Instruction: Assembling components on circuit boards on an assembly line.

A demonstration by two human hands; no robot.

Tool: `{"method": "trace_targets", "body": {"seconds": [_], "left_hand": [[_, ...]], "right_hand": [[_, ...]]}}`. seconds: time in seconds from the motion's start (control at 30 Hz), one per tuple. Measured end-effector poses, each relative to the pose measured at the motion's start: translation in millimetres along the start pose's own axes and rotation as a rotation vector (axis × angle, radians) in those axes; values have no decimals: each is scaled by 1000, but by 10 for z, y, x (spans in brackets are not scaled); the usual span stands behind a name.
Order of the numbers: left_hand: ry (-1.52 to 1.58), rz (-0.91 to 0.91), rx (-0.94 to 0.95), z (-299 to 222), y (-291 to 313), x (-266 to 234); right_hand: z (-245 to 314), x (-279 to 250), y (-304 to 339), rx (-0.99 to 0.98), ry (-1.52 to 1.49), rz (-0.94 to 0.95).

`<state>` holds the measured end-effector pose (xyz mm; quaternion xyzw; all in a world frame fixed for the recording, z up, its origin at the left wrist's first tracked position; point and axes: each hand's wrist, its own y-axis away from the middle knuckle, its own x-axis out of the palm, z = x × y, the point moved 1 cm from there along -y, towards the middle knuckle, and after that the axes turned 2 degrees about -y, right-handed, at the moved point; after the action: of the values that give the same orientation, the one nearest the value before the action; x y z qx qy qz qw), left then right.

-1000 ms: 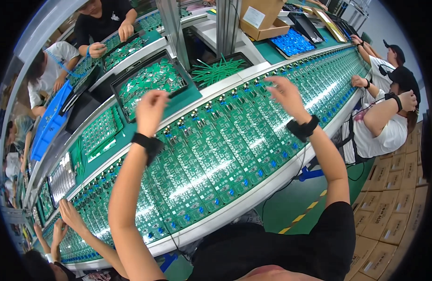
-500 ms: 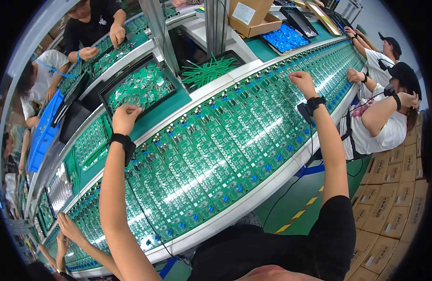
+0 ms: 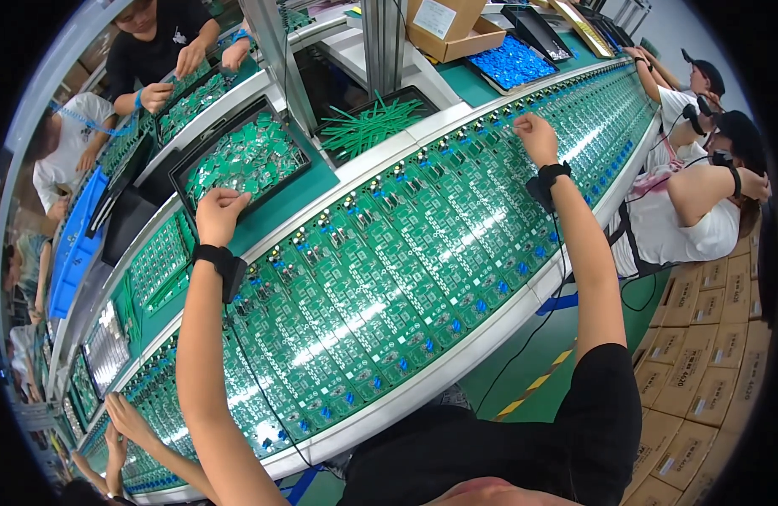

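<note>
A long curved row of green circuit boards (image 3: 389,278) lies side by side below my arms, with small blue parts at their near ends and taller components at their far ends. My left hand (image 3: 220,215) is at the near edge of a black tray (image 3: 180,175) full of small green board pieces (image 3: 245,160). Its thumb and fingers are pinched together; whatever they hold is too small to make out. Over the far side of the row, to the right, my right hand (image 3: 536,139) has its fingertips closed together. I cannot see what is between them.
Beyond the row are green strips (image 3: 372,126), a tray of blue parts (image 3: 511,67), a cardboard box (image 3: 452,29) and metal posts (image 3: 384,51). Co-workers sit at right and far left; another person's hand (image 3: 131,420) reaches in at lower left. Cartons (image 3: 692,363) are stacked at right.
Both my hands have shifted slightly left, still pinched. The near co-worker at right has drawn a hand back from the boards. Another hand has appeared by the person at upper left.
</note>
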<state>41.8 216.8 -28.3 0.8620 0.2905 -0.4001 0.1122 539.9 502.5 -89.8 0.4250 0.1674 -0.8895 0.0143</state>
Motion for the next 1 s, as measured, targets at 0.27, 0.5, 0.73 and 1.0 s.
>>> {"method": "trace_targets", "body": {"seconds": [0.27, 0.5, 0.73, 1.0], "left_hand": [[225, -19, 7, -82, 29, 11], [145, -107, 88, -147, 51, -21], [206, -71, -16, -251, 200, -35], [331, -43, -10, -410, 337, -31]], "right_hand": [[14, 49, -77, -95, 67, -15], [94, 60, -121, -153, 191, 9], [271, 115, -108, -102, 346, 1], [218, 169, -81, -203, 484, -29]]}}
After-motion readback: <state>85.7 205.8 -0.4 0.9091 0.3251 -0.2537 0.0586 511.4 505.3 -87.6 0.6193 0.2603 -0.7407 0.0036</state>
